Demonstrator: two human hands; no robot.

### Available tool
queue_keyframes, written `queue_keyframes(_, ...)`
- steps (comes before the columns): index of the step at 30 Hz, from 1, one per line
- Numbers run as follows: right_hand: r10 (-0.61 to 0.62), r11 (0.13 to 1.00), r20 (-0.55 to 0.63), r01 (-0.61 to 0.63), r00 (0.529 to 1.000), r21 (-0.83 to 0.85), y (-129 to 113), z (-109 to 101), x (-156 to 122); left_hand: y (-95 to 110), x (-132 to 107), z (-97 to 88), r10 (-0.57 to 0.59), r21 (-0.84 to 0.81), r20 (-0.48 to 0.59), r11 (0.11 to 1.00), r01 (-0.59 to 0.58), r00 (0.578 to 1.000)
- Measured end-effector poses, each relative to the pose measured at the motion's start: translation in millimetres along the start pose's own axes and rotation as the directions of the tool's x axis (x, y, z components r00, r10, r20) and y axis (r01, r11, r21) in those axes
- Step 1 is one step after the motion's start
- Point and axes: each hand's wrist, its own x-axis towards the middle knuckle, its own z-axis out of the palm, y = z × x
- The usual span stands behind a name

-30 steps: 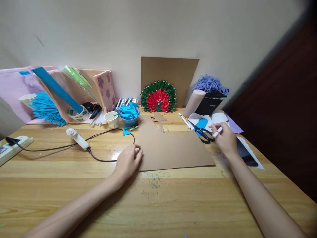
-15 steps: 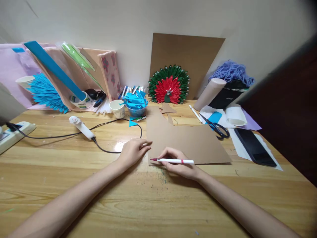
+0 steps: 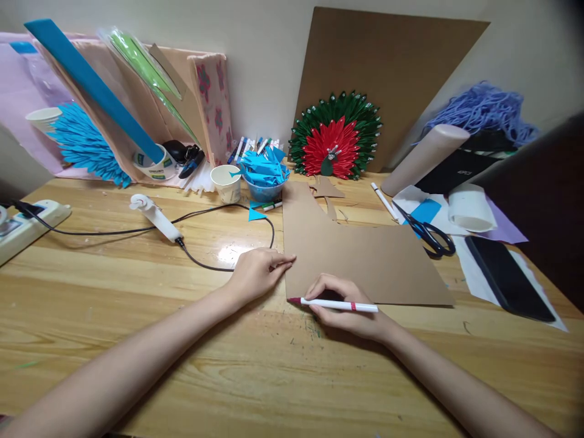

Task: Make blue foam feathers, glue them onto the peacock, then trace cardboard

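Observation:
A cut sheet of brown cardboard [image 3: 365, 258] lies flat on the wooden table [image 3: 114, 292]. My left hand [image 3: 258, 275] rests at the sheet's left edge, its fingertips pressing on the cardboard, nothing held. My right hand [image 3: 347, 307] grips a white marker with a red tip [image 3: 337, 303], lying nearly level, its tip at the sheet's near left corner.
Black scissors [image 3: 429, 232], a phone [image 3: 508, 277], a white roll [image 3: 469, 210] and a loose white pen [image 3: 384, 201] lie at the right. A glue gun [image 3: 155, 217] with black cord, a power strip [image 3: 27, 222], a paper cup [image 3: 227, 182], a bowl of blue pieces [image 3: 264, 176] and a peacock craft [image 3: 335, 137] stand behind.
My right hand brought the marker from beside the scissors to the cardboard's near left corner. My left hand's fingers slid onto the sheet's edge. The view has closed in and tilted down.

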Motion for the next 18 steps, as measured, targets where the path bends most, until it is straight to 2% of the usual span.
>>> queue_keyframes(13,0.012,1.000,-0.098,-0.010,0.995,0.018,1.6,2.8,0.6,1.0,-0.9,0.0,-0.002,-0.009,-0.012,1.000,0.002,1.000)
queue_keyframes(18,0.051,0.997,-0.170,-0.040,0.984,0.066,2.0,2.7,1.6,0.6,-1.4,0.2,0.007,-0.012,-0.020,1.000,-0.008,1.000)
